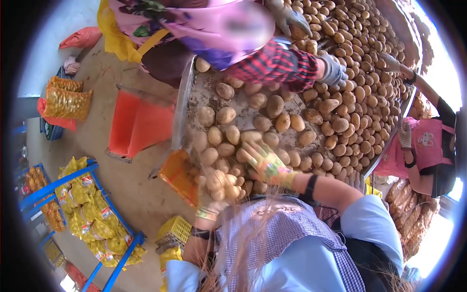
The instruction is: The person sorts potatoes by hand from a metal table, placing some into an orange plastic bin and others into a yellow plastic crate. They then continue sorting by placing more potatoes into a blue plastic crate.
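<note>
Left hand [217, 189] cups several potatoes [228, 181] (blurred) above the orange crate [176, 176]. Right hand [265, 163], fingers spread and empty, rests on the table's [210, 91] pile [340, 97]. Cupping loosely should spare bruising.

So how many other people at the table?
2: one in a red plaid sleeve at top, one in a pink apron at right. Others may be hidden.

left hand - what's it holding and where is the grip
The left hand cups several small potatoes from underneath, in the gloved palm; motion blur hides exact finger placement.
</note>
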A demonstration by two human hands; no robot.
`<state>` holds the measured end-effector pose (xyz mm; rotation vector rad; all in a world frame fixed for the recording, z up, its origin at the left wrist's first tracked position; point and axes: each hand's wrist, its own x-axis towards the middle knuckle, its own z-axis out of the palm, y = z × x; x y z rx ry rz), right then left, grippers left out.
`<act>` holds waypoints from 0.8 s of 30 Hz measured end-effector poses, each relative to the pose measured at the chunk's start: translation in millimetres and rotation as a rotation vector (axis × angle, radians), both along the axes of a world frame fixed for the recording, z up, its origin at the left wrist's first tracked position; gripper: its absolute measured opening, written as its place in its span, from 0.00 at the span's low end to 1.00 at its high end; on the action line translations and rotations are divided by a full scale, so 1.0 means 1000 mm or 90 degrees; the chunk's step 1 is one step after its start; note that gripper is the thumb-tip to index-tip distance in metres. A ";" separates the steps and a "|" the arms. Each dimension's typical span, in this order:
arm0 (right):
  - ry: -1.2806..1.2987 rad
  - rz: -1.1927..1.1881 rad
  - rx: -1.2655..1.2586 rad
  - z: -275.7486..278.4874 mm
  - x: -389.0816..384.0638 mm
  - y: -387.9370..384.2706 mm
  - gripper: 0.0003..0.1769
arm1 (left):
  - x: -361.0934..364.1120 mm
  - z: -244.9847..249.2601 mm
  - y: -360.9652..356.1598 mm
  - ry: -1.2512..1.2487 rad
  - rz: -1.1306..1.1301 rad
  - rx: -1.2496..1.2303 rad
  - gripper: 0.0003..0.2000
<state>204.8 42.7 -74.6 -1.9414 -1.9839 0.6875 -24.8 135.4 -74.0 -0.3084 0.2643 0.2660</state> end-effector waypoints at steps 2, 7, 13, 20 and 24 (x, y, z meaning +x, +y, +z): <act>0.007 0.040 -0.104 0.027 0.003 -0.016 0.48 | -0.010 -0.002 0.022 0.044 0.068 -0.043 0.39; 0.070 -0.029 -0.100 0.005 0.008 -0.057 0.47 | -0.047 0.020 0.106 0.237 0.228 0.054 0.29; -0.008 -0.057 -0.117 -0.007 -0.008 -0.054 0.44 | -0.104 0.014 0.256 0.535 0.498 0.169 0.30; 0.033 -0.080 -0.071 0.004 -0.004 -0.055 0.44 | -0.088 -0.040 0.249 1.014 0.180 0.677 0.35; 0.031 -0.044 -0.090 0.006 -0.003 -0.059 0.46 | 0.011 -0.001 0.132 0.903 -0.071 1.403 0.15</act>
